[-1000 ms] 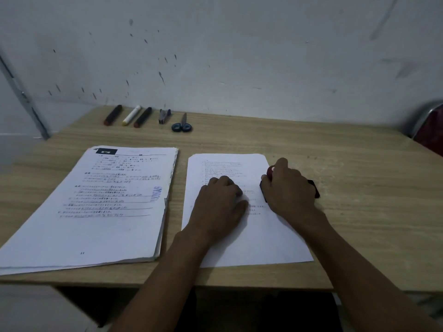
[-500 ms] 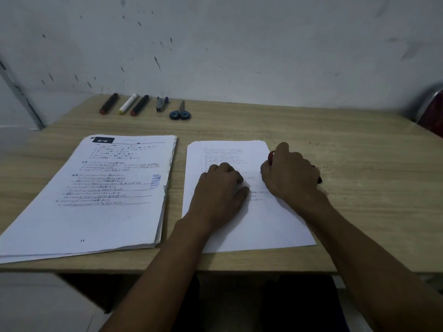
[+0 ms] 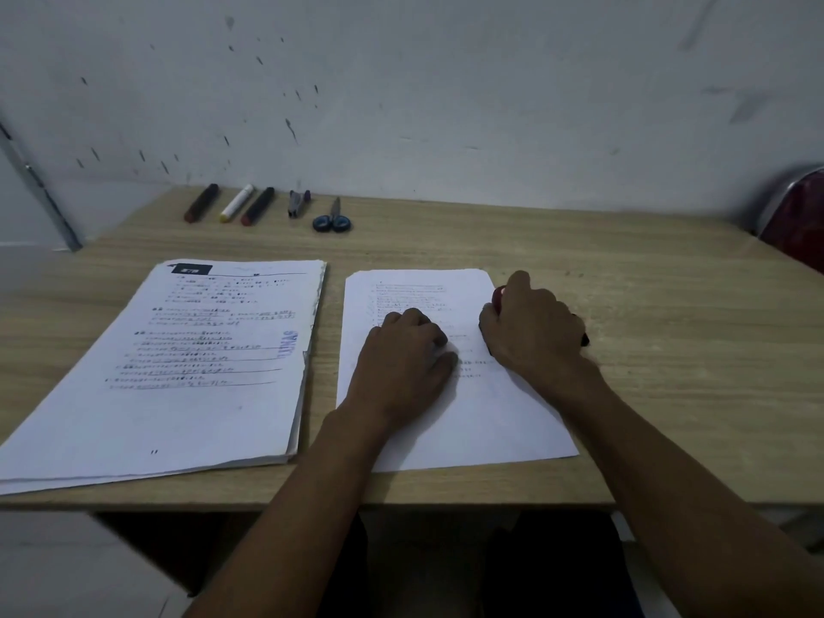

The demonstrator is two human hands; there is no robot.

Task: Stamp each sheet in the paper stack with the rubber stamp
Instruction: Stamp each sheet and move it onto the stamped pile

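Nearest the camera, both forearms reach in over the near edge of the wooden table (image 3: 624, 269). The left hand (image 3: 403, 363) sits knuckles-up on a single printed sheet (image 3: 481, 421) that lies flat right of centre, fingers curled under so it kind of pins the paper down; it isn't grasping anything as far as I can see. The right hand (image 3: 533, 325) is over the sheet's right edge, its grip clenched around the rubber stamp (image 3: 498, 297). Only a bit of red top pokes out by the thumb and a dark base peeks out on both sides of the hand, so can't tell if the stamp face is actually touching the paper. Left of that, just beside the sheet, is the paper stack (image 3: 178, 372), a thick pile with printed text and blue handwriting, plus a blue stamp mark (image 3: 287, 344) near the right edge of its top page. Way at the far side by the wall there's a row of three markers (image 3: 229, 203), some small dark thing I can't make out, and blue-handled scissors (image 3: 332, 218). A red chair (image 3: 798, 220) peeks in far right.
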